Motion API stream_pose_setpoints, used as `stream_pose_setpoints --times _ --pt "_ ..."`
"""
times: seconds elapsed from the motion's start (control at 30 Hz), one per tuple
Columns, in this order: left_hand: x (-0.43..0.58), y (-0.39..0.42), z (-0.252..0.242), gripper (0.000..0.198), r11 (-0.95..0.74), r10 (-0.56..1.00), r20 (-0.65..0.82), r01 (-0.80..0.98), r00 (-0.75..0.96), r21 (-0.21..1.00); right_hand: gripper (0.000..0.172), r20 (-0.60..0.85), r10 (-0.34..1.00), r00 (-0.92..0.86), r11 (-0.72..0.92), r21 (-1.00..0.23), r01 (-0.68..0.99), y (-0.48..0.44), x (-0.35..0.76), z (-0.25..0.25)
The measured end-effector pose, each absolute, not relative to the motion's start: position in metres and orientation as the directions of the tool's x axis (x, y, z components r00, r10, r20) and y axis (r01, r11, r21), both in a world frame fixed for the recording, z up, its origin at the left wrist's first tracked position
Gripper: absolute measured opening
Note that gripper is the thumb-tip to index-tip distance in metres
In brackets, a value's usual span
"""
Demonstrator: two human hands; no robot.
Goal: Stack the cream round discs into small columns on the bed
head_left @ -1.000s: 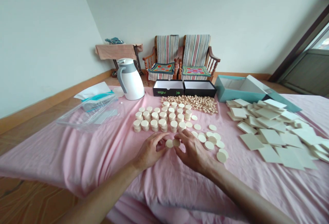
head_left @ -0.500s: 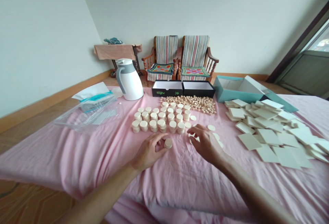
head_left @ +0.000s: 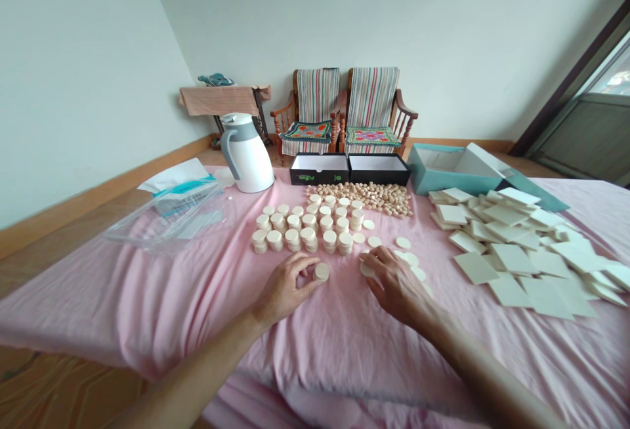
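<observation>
My left hand (head_left: 285,283) is curled with thumb and fingers around a short stack of round wooden discs (head_left: 321,272) resting on the pink cloth. To its right, my right hand (head_left: 394,283) reaches down over loose discs, its thumb and fingertips closed at the edge of a pale wooden disc (head_left: 367,269). The hand partly covers other flat discs (head_left: 411,259) beside it. Just beyond both hands stand rows of stacked wooden discs (head_left: 309,235). Single discs (head_left: 374,242) lie between those rows and my right hand.
Small wooden beads (head_left: 374,197) are heaped behind the stacks, before two black open boxes (head_left: 319,178). At right lies a pile of square wooden tiles (head_left: 522,258) near a teal box (head_left: 443,180). A white jug (head_left: 253,163) and clear plastic packaging (head_left: 162,222) are at left.
My right hand has lowered slightly, its fingers closing in on a loose disc. The left hand stays in place around its stack. The view has shifted very slightly.
</observation>
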State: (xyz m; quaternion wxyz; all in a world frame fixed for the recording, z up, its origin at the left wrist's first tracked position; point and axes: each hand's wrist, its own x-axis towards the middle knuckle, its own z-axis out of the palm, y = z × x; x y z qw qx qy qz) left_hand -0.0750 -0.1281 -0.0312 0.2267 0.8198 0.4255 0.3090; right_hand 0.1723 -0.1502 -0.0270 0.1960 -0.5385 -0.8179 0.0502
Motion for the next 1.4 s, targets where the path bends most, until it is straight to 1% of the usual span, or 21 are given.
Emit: stream_pose_setpoints --times 0.1,0.17,0.23,0.33,0.4,0.47,0.57,0.63,0.67,0.8,0.9,1.13,1.23,1.3,1.37,1.4 --pt "-0.076 -0.128 -0.034 0.027 -0.523 0.846 0.308 0.568 0.435 0.635 0.012 0.286 0.891 -0.351 0.419 -0.227 0.879 -0.153 0.170 -0.029" --pt "-0.076 -0.128 -0.035 0.027 -0.516 0.851 0.305 0.573 0.427 0.636 0.011 0.314 0.880 -0.356 0.429 -0.204 0.880 -0.154 0.165 -0.029" --pt "-0.076 -0.127 -0.036 0.028 -0.507 0.857 0.302 0.576 0.418 0.641 0.013 0.354 0.860 -0.368 0.462 -0.233 0.856 -0.155 0.158 -0.027" --pt "-0.076 -0.127 -0.037 0.029 -0.492 0.864 0.293 0.558 0.411 0.669 0.021 0.407 0.829 -0.384 0.527 -0.337 0.780 -0.153 0.142 -0.020" --pt "-0.077 -0.127 -0.037 0.028 -0.485 0.865 0.290 0.539 0.409 0.689 0.025 0.424 0.813 -0.398 0.559 -0.380 0.737 -0.150 0.131 -0.015" --pt "-0.077 -0.127 -0.037 0.027 -0.488 0.863 0.293 0.527 0.412 0.696 0.024 0.429 0.801 -0.417 0.581 -0.389 0.715 -0.146 0.119 -0.011" --pt "-0.078 -0.126 -0.038 0.024 -0.503 0.854 0.301 0.522 0.425 0.689 0.018 0.406 0.795 -0.451 0.597 -0.391 0.700 -0.140 0.107 -0.010" --pt "-0.079 -0.126 -0.039 0.021 -0.508 0.851 0.307 0.518 0.426 0.689 0.017 0.389 0.793 -0.468 0.603 -0.394 0.694 -0.139 0.103 -0.012" --pt "-0.079 -0.125 -0.040 0.021 -0.507 0.852 0.310 0.514 0.423 0.692 0.020 0.383 0.793 -0.473 0.604 -0.394 0.693 -0.139 0.102 -0.014" --pt "-0.080 -0.124 -0.043 0.018 -0.493 0.861 0.314 0.507 0.400 0.707 0.039 0.371 0.814 -0.447 0.575 -0.406 0.711 -0.141 0.103 -0.024" --pt "-0.079 -0.124 -0.043 0.017 -0.481 0.870 0.311 0.521 0.383 0.705 0.045 0.358 0.838 -0.413 0.539 -0.420 0.730 -0.143 0.104 -0.031" --pt "-0.079 -0.124 -0.042 0.017 -0.489 0.867 0.322 0.521 0.381 0.700 0.038 0.384 0.819 -0.426 0.560 -0.373 0.740 -0.146 0.096 -0.036" --pt "-0.080 -0.123 -0.042 0.019 -0.483 0.871 0.319 0.533 0.374 0.694 0.037 0.385 0.824 -0.416 0.552 -0.378 0.743 -0.148 0.098 -0.031" --pt "-0.081 -0.123 -0.042 0.021 -0.482 0.871 0.311 0.543 0.380 0.687 0.033 0.358 0.845 -0.396 0.521 -0.391 0.758 -0.148 0.107 -0.024" --pt "-0.081 -0.123 -0.042 0.025 -0.482 0.870 0.300 0.550 0.391 0.682 0.023 0.323 0.883 -0.341 0.451 -0.382 0.806 -0.146 0.122 -0.017" --pt "-0.081 -0.124 -0.041 0.026 -0.482 0.870 0.294 0.553 0.396 0.680 0.018 0.312 0.903 -0.296 0.401 -0.359 0.843 -0.144 0.130 -0.014"
